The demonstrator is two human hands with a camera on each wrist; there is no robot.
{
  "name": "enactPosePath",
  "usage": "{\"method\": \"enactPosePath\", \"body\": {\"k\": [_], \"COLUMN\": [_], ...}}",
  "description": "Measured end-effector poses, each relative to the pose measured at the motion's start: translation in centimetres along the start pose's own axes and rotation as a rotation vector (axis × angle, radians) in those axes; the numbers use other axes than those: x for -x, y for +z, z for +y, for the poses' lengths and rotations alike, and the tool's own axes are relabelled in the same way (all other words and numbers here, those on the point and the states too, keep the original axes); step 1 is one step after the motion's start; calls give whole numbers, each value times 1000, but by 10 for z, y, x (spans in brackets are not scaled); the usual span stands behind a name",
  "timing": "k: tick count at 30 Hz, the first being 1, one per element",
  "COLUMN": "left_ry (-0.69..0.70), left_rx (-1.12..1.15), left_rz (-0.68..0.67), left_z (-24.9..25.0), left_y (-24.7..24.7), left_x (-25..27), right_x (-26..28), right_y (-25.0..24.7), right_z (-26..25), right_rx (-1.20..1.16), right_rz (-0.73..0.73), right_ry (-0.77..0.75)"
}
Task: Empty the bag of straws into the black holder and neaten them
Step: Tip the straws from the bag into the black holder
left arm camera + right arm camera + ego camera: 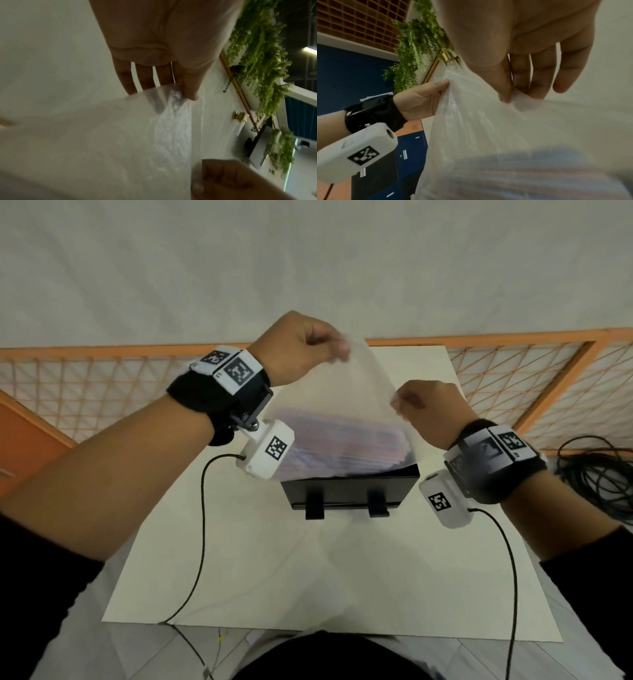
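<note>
A clear plastic bag [352, 402] hangs upside down above the black holder [349, 491] on the white table [308, 577]. My left hand [305, 350] pinches one upper corner of the bag [171, 108], raised higher. My right hand [424, 409] pinches the other corner of the bag [488, 128], lower and to the right. A blurred mass of pastel straws [346, 446] shows through the plastic at the bag's lower end, right at the holder's top. In the right wrist view the straws [530, 175] fill the bag's bottom, and the left hand [423, 100] shows at the bag's far corner.
An orange lattice fence [102, 385] runs behind the table. A coil of black cable [596, 474] lies on the floor at the right. Wrist camera cables [202, 525] trail over the table's front. Green hanging plants [257, 67] show in the wrist views.
</note>
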State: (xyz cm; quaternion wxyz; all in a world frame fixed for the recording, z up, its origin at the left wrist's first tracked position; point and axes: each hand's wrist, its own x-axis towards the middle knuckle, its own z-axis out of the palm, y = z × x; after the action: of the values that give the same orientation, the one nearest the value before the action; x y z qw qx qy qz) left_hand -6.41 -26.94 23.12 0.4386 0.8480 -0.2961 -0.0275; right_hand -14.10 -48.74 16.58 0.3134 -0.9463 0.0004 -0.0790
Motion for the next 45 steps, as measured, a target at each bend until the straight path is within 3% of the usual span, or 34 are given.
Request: {"method": "enactPosePath", "body": {"k": [2, 5, 7, 8, 10, 12, 17, 19, 23, 25, 27, 30, 34, 37, 39, 43, 45], "left_ry": [-6, -84, -124, -121, -98, -71, -78, -171, -530, -703, -808, -789, -766, -723, -688, -707, -696], "left_rx": [-34, -109, -214, -210, -131, -93, -143, -86, 315, 454, 544, 653, 698, 722, 680, 515, 402], "left_rz": [-24, -133, -208, -171, -78, -73, -69, 1, 401, 373, 235, 192, 237, 288, 309, 189, 148], "left_z": [-3, -22, -31, -31, -27, -18, -22, -44, -102, -119, -125, -120, -103, -97, -96, -112, -120], "left_y": [3, 2, 5, 6, 10, 15, 12, 0, -8, 14, 39, 56, 54, 49, 45, 43, 38], "left_x": [5, 19, 24, 24, 21, 14, 23, 41, 88, 103, 106, 89, 66, 61, 60, 71, 76], "right_x": [-2, -1, 2, 2, 2, 1, -7, -5, 4, 6, 5, -6, -9, 0, 6, 3, -4], "right_y": [0, 1, 4, 4, 6, 8, 4, 4, 12, 25, 34, 35, 39, 50, 63, 73, 67], "right_z": [7, 11, 12, 10, 7, 8, 17, 25, 24, 20, 14, 9, 18, 21, 21, 16, 16], "right_rx": [59, 154, 71, 13, 32, 147, 193, 266, 95, 82, 51, -51, -100, -305, -396, -326, -419], "right_rz": [-3, -138, -61, -34, -222, -436, -216, -327, -385, -420, -372, -224, -349, -302, -239, -349, -225], "right_ry": [6, 14, 6, -17, 21, 113, 103, 124, 117, 117, 118, 169, 116, 119, 117, 100, 150]}}
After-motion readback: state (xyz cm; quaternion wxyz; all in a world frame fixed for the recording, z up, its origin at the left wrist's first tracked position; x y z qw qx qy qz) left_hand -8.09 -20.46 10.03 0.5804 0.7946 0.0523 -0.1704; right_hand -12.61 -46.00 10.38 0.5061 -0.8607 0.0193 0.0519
